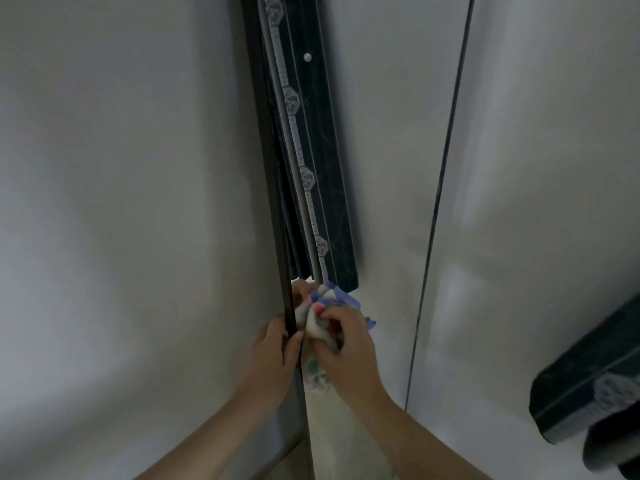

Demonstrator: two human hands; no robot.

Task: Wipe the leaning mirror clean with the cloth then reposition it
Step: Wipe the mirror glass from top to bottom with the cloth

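The leaning mirror stands in front of me, its thin black left frame edge (273,188) running from top centre down to my hands and its glass (381,188) reflecting pale wall and dark patterned tile. My left hand (275,355) grips that frame edge, fingers wrapped around it. Just to its right, my right hand (346,337) is closed on a bunched white cloth with blue and pink print (323,306), pressed against the glass near the frame. A reflection of fingers and cloth shows right above the hand.
A pale wall (121,202) fills the left side. A thin dark vertical line (440,202), perhaps the mirror's right edge, runs down at right, with more pale surface beyond. A dark patterned tile band (588,393) sits at the lower right.
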